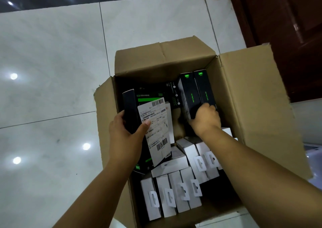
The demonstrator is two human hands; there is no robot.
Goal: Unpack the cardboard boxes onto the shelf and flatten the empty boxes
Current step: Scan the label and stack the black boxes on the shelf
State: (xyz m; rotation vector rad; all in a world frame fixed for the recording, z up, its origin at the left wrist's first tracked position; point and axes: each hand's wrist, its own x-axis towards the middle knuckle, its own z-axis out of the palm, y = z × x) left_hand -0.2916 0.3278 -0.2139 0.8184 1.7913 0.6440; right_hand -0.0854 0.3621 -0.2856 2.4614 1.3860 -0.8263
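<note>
On tiled floor (52, 70) — right hand's fingers (207, 106) grip 2 black boxes (196, 91).

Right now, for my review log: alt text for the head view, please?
Both hands reach into an open cardboard box on a tiled floor: left hand holds a labelled black box, right hand grips two black boxes; white boxes remain.

**Brown, black, green and white**

The cardboard box (252, 97) is showing plain brown. Inside it, black packages (196, 93) are carrying green markings, and a row of small boxes (174, 196) is showing white. A white label (156, 128) is bearing black barcodes. The floor (52, 62) is gleaming pale grey, crossed by dark lines.
</note>
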